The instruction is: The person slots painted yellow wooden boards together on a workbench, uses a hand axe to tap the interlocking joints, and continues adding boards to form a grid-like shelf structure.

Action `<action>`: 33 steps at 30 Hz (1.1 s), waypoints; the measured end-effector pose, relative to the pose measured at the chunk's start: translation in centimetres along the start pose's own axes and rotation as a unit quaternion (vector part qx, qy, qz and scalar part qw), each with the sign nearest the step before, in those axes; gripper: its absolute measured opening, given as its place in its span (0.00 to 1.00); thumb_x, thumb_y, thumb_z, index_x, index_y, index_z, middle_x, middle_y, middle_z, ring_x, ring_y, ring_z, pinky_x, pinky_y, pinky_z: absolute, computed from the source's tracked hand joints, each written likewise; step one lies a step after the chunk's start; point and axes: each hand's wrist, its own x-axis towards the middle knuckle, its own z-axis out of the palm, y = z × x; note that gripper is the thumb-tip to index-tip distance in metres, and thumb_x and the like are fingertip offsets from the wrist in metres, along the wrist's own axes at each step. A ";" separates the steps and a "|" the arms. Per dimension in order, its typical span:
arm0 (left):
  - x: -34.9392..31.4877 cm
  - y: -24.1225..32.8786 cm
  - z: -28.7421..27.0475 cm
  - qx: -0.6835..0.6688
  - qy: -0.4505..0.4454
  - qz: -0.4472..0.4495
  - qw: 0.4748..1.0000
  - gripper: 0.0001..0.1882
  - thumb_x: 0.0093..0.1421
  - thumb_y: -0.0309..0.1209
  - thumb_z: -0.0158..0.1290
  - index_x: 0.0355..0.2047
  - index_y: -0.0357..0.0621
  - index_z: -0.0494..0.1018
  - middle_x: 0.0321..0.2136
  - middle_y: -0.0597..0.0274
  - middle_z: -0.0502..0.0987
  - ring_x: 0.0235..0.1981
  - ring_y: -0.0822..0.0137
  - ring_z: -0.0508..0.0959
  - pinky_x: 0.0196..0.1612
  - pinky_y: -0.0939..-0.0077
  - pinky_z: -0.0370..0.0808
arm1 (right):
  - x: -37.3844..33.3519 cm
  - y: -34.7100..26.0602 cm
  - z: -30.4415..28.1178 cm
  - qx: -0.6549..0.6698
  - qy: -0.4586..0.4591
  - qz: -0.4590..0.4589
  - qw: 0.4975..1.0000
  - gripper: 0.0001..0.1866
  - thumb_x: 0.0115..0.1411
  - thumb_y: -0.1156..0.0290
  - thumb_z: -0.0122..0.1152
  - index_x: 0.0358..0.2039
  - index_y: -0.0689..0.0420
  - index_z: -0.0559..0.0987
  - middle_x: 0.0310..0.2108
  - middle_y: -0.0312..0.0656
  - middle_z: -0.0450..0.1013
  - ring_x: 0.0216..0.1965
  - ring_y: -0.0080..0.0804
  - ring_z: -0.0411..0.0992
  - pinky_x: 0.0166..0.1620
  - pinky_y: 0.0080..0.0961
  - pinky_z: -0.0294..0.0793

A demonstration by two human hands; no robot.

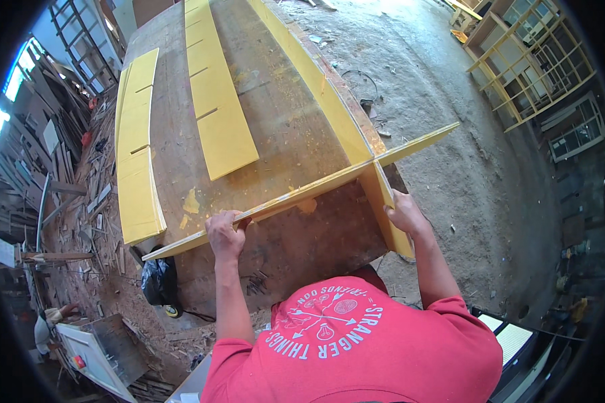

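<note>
My left hand (226, 235) is closed over the upper edge of a yellow crosswise board (324, 184), which stands on its edge across the near end of a wooden table (286, 138). My right hand (407, 212) grips the near end of a long yellow board (337, 124), also on edge, along the table's right side. The two boards cross each other near the right corner. How deep they sit in one another at the crossing cannot be made out. The crosswise board's right end juts past the table's side.
A slotted yellow board (222, 124) lies flat mid-table; a stack of similar boards (138, 195) lies at the left edge. A black plastic bag (158, 279) hangs by the near left corner. Timber scraps (101, 201) litter the left floor. Wooden lattice frames (528, 60) stand far right.
</note>
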 end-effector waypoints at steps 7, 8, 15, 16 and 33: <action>0.0 -0.1 0.3 0.017 0.009 0.001 1.000 0.11 0.55 0.39 0.73 0.36 0.54 0.85 0.36 0.66 0.85 0.43 0.59 0.81 0.56 0.60 0.68 | 0.6 0.5 0.7 -0.009 0.001 0.001 1.000 0.20 0.63 0.72 0.66 0.55 0.63 0.80 0.47 0.66 0.81 0.53 0.66 0.79 0.56 0.52 0.79; 0.0 -0.1 0.3 0.017 0.011 -0.004 1.000 0.11 0.55 0.39 0.73 0.36 0.54 0.85 0.36 0.66 0.85 0.43 0.59 0.81 0.56 0.60 0.68 | 0.5 0.5 0.6 -0.012 -0.002 -0.003 1.000 0.20 0.63 0.72 0.66 0.55 0.63 0.80 0.47 0.66 0.81 0.53 0.66 0.79 0.56 0.52 0.79; 0.0 -0.1 0.8 0.016 0.026 0.001 1.000 0.11 0.53 0.38 0.73 0.36 0.55 0.85 0.36 0.67 0.85 0.42 0.59 0.82 0.54 0.61 0.68 | 0.9 0.7 0.5 -0.003 -0.016 0.010 1.000 0.22 0.63 0.70 0.67 0.57 0.61 0.81 0.48 0.64 0.81 0.55 0.64 0.78 0.58 0.51 0.79; 0.0 -0.2 0.7 0.014 0.032 0.005 0.999 0.11 0.53 0.38 0.73 0.36 0.55 0.85 0.36 0.67 0.85 0.42 0.59 0.82 0.54 0.61 0.68 | 0.9 0.4 0.3 -0.020 -0.025 0.010 0.999 0.23 0.64 0.68 0.68 0.59 0.60 0.80 0.50 0.64 0.81 0.55 0.63 0.78 0.59 0.51 0.78; -0.1 -0.4 0.6 0.010 0.045 0.015 0.999 0.10 0.55 0.38 0.71 0.37 0.56 0.84 0.36 0.68 0.85 0.43 0.61 0.82 0.55 0.62 0.68 | 5.1 -2.8 3.2 -0.057 0.171 0.028 0.983 0.55 0.64 0.68 0.67 0.79 0.52 0.36 0.43 0.74 0.79 0.44 0.80 0.78 0.50 0.68 0.77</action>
